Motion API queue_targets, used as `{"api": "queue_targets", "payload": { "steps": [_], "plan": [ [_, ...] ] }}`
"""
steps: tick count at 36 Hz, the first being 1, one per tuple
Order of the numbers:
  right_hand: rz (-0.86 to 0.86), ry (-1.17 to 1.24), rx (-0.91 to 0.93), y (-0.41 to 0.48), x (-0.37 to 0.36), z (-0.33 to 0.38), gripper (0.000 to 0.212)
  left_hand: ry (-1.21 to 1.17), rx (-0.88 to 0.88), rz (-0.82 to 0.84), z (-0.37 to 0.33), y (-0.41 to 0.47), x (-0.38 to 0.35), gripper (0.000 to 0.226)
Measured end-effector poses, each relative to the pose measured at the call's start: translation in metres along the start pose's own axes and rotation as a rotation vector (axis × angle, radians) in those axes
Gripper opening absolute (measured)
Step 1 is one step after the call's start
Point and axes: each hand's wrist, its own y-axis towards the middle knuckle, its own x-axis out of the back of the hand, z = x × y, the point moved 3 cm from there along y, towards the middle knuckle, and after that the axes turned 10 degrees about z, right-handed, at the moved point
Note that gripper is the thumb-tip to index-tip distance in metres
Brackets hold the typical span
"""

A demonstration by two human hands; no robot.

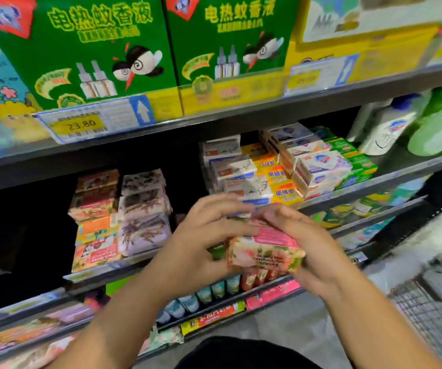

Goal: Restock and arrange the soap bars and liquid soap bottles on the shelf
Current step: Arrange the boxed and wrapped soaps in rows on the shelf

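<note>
Two big green boxes [94,49] stand on the level above the soap shelf [406,167], whose grey front edge slopes across the view. Below and to the right of that shelf lies a wire basket [433,310].

At the shelf's right end a white liquid soap bottle [385,129] stands just beside a green bottle [438,129]. Left of them on the shelf are stacks of white soap boxes [318,169], then yellow soap packs [276,177]. Further left are a stack of pale lavender-print bars [142,211] and, touching it, a stack of orange and pink bars [97,217].

In front of the shelf's middle, the left hand [206,235] and right hand [302,243] are close together. Both grip one floral soap bar [265,251], which is off the shelf, left fingers over its top and right fingers curled round its right end.

A yellow price tag [84,123] hangs on the level above.
</note>
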Motion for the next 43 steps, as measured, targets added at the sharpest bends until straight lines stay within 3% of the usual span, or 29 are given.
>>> {"api": "queue_targets", "payload": {
  "steps": [3, 6, 9, 11, 14, 16, 20, 25, 28, 31, 35, 40, 43],
  "plan": [
    [0.075, 0.036, -0.033, -0.01, 0.006, -0.002, 0.039, -0.172, 0.078, -0.01, -0.018, -0.001, -0.003, 0.049],
    [0.229, 0.014, -0.049, -0.015, 0.012, -0.004, 0.07, -0.427, 0.281, -0.106, -0.022, -0.003, -0.006, 0.046],
    [0.237, -0.094, -0.016, -0.013, 0.02, -0.004, 0.072, -0.754, 0.491, -0.257, -0.013, -0.004, -0.015, 0.038],
    [0.198, -0.211, -0.008, -0.01, 0.022, -0.003, 0.067, -0.83, 0.585, -0.319, -0.007, -0.003, -0.021, 0.036],
    [0.097, -0.38, 0.068, -0.005, 0.024, 0.0, 0.025, -0.827, 0.678, -0.369, -0.004, 0.001, -0.03, 0.035],
    [0.003, -0.384, 0.106, -0.002, 0.03, 0.001, 0.012, -0.803, 0.701, -0.395, -0.004, 0.004, -0.035, 0.032],
    [-0.059, -0.432, 0.18, 0.005, 0.043, 0.003, 0.029, -0.798, 0.694, -0.378, -0.004, 0.004, -0.042, 0.039],
    [-0.09, -0.387, 0.122, 0.018, 0.056, 0.0, 0.014, -0.741, 0.715, -0.177, 0.007, -0.007, -0.05, 0.065],
    [0.119, -0.069, -0.04, 0.024, 0.059, -0.005, 0.052, -0.532, 0.747, -0.131, 0.012, -0.013, -0.05, 0.058],
    [0.351, 0.042, -0.15, 0.026, 0.056, -0.006, 0.084, -0.61, 0.787, -0.234, 0.013, -0.016, -0.045, 0.055],
    [0.41, -0.163, -0.132, 0.035, 0.054, -0.008, 0.07, -0.453, 0.775, -0.265, 0.009, -0.027, -0.038, 0.05],
    [0.451, -0.345, -0.051, 0.046, 0.045, -0.008, 0.044, -0.634, 0.835, -0.516, 0.0, -0.037, -0.041, 0.044],
    [0.397, -0.387, -0.076, 0.052, 0.041, -0.012, 0.048, -0.641, 0.886, -0.616, -0.002, -0.042, -0.039, 0.045]
  ]
}}
